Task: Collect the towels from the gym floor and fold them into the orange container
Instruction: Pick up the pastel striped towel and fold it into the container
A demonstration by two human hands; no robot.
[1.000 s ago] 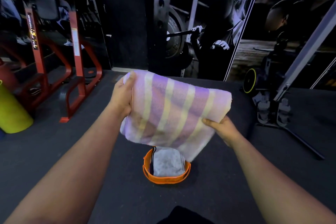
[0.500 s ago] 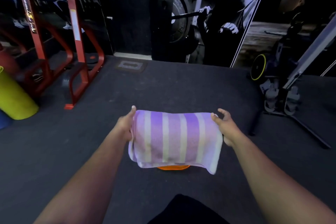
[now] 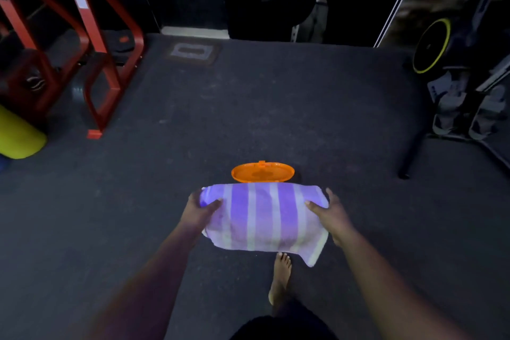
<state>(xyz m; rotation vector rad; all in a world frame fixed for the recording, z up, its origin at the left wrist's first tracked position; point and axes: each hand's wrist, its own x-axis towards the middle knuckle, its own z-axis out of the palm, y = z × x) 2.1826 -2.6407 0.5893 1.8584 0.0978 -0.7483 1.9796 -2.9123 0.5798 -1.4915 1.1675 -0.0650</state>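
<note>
Nearest the camera, 1 bare foot (image 3: 281, 276) stands on the dark gym floor (image 3: 276, 107), just below the load.

Above it, the left hand (image 3: 199, 211) and the right hand (image 3: 329, 215) carry 1 folded purple-and-white striped towel (image 3: 262, 218) between them. Each hand grips 1 short end, thumb curled over the top face and the fingers out of view beneath. The towel is folded into a flat bundle. Its lower right corner hangs loose below the rest.

Just beyond the towel's far edge, the orange container (image 3: 262, 172) sits on the floor. Only its far part shows; the towel hides the near part, and the contents cannot be seen.

Step in hand, as judged: placing the folded towel into the container. The fold appears complete, and the load is held above and just short of the opening.

The next move calls for:
1. Shift the towel forward until it is centred over the opening.
2. Lower it level.
3. Tuck the hanging corner inside the rim.
4. Release both ends together.

Beyond the container lie a red steel rack (image 3: 96, 63) at far left and a yellow-rimmed wheel (image 3: 430, 48) at far right.
</note>
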